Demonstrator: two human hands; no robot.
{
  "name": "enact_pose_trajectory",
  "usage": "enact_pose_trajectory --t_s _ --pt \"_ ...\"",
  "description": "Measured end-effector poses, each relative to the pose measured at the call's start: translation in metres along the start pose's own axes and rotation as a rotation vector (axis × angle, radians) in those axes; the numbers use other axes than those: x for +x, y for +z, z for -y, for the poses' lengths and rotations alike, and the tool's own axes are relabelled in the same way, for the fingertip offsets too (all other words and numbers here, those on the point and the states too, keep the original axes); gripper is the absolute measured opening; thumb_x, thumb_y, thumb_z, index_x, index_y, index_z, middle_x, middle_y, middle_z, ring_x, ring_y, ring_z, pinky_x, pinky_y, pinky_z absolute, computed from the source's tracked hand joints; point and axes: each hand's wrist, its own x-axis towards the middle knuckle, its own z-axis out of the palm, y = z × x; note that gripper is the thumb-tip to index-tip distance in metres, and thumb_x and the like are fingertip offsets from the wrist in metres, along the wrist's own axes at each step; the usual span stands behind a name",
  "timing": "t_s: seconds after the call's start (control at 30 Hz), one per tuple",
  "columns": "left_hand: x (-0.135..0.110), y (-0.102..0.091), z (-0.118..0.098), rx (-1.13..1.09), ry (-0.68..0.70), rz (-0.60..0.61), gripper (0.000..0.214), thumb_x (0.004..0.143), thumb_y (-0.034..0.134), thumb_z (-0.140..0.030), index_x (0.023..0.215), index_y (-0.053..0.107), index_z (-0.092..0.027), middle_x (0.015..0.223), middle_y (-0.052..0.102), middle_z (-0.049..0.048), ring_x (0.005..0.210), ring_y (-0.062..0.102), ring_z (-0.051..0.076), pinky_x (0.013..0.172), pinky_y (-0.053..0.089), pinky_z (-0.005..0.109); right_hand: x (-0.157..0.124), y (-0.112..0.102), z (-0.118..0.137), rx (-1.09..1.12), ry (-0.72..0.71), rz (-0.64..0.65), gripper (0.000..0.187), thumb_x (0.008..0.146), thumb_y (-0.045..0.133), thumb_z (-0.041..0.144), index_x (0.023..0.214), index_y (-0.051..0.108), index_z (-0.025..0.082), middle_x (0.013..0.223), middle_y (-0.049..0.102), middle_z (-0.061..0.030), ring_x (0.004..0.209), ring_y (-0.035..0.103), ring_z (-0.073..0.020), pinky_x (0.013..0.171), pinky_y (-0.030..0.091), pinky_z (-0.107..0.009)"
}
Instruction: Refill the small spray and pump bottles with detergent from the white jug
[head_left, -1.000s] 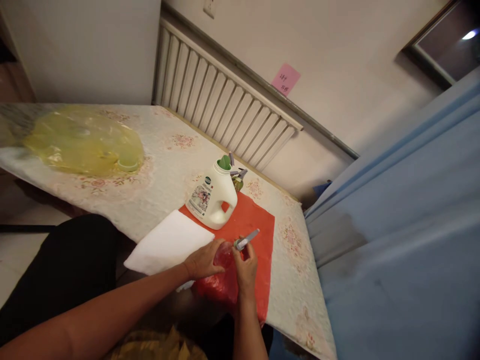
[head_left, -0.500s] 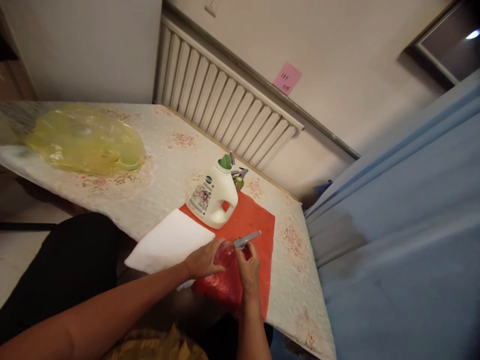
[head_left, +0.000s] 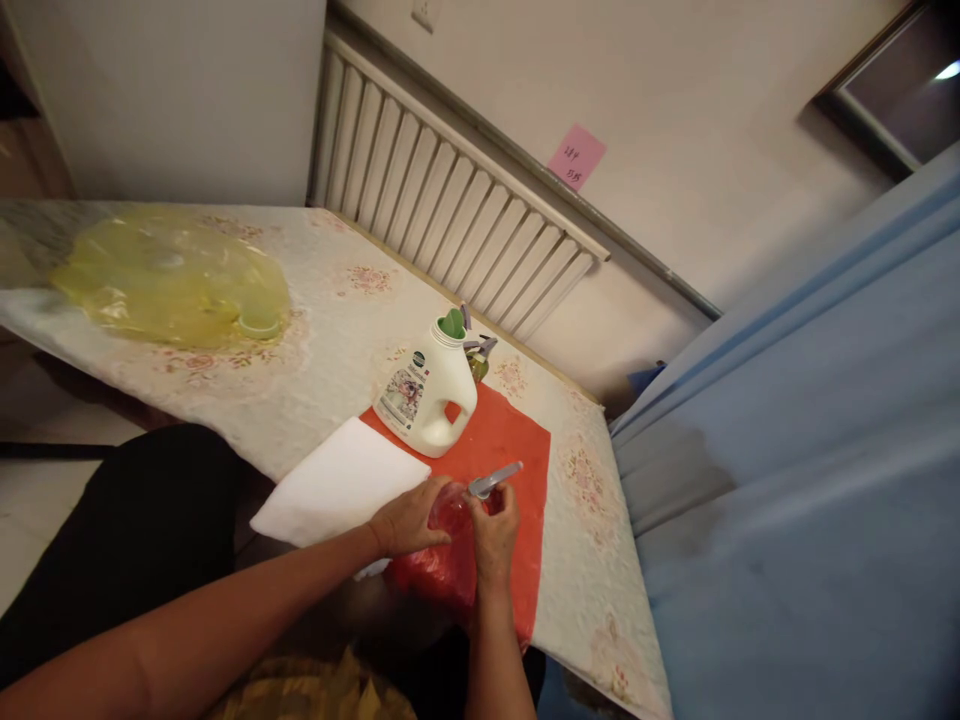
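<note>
My left hand (head_left: pixel 411 520) is wrapped around a clear plastic bottle (head_left: pixel 448 508) that lies tilted over a red plastic sheet (head_left: pixel 521 430). At the bottle's top end, my right hand (head_left: pixel 495 535) grips a grey pump head (head_left: pixel 496 481) between thumb and fingers, its long spout pointing away to the right. I cannot tell whether the head is still joined to the bottle. Just beyond my hands stands a cream handled jug (head_left: pixel 439 420), with something green in its uncapped mouth. A white folded sheet (head_left: pixel 345 485) lies left of my hands.
Behind the jug is a small greenish bottle (head_left: pixel 478 366) with purple-grey parts. A puffed yellow plastic bag (head_left: pixel 172 280) lies on the left of the flowered tablecloth (head_left: pixel 352 330), a pale green round cap (head_left: pixel 259 326) at its edge. A radiator (head_left: pixel 450 180) runs behind; a blue curtain (head_left: pixel 787 420) hangs right.
My right hand has turned slightly at the pump head, its wrist shifting a little left. The left hand, the bottle and the jug stay where they were.
</note>
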Motion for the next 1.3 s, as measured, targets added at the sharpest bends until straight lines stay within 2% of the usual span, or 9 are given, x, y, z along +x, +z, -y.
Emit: enact_pose_trajectory --t_s 0.37,0.57,0.8,1.13,1.3 --pt "0.000 0.001 0.001 -0.008 -0.010 -0.006 0.083 0.067 0.080 -0.027 0.136 0.035 -0.024 0.134 0.054 0.0111 0.124 0.055 0.031 0.108 0.043 0.047 0.001 0.001 -0.001 0.016 -0.003 -0.003 0.027 0.067 0.076 0.033 0.086 0.062 0.018 0.083 0.069 -0.0021 0.076 0.063 -0.0189 0.074 0.049 -0.030" --pt "0.000 0.000 0.000 -0.001 -0.022 0.001 0.086 0.067 0.080 -0.030 0.139 0.033 -0.027 0.137 0.053 0.0102 0.127 0.053 0.033 0.109 0.041 0.050 0.000 0.000 0.000 0.017 -0.017 -0.004 0.028 0.067 0.076 0.034 0.086 0.063 0.019 0.083 0.070 -0.0025 0.076 0.063 -0.0192 0.073 0.049 -0.030" --pt "0.000 0.000 -0.001 -0.010 -0.004 0.002 0.083 0.068 0.079 -0.029 0.138 0.034 -0.024 0.135 0.054 0.0115 0.126 0.054 0.032 0.108 0.042 0.049 0.000 -0.002 -0.008 0.038 -0.008 0.035 0.031 0.070 0.075 0.036 0.093 0.063 0.018 0.089 0.071 -0.0043 0.084 0.065 -0.0210 0.081 0.051 -0.033" --pt "0.000 -0.002 -0.002 -0.016 -0.012 -0.003 0.084 0.068 0.080 -0.030 0.139 0.034 -0.025 0.134 0.055 0.0106 0.124 0.055 0.032 0.107 0.043 0.049 -0.002 -0.010 -0.018 0.050 -0.098 0.118 0.031 0.082 0.063 0.035 0.106 0.070 0.016 0.107 0.074 -0.0101 0.100 0.066 -0.0245 0.092 0.049 -0.038" --pt "-0.001 0.000 0.001 0.002 -0.006 -0.003 0.085 0.069 0.080 -0.030 0.139 0.033 -0.024 0.134 0.053 0.0112 0.125 0.054 0.031 0.109 0.041 0.048 -0.001 -0.012 -0.016 0.044 -0.075 0.140 0.028 0.083 0.063 0.036 0.103 0.070 0.017 0.105 0.073 -0.0085 0.099 0.066 -0.0237 0.091 0.049 -0.036"
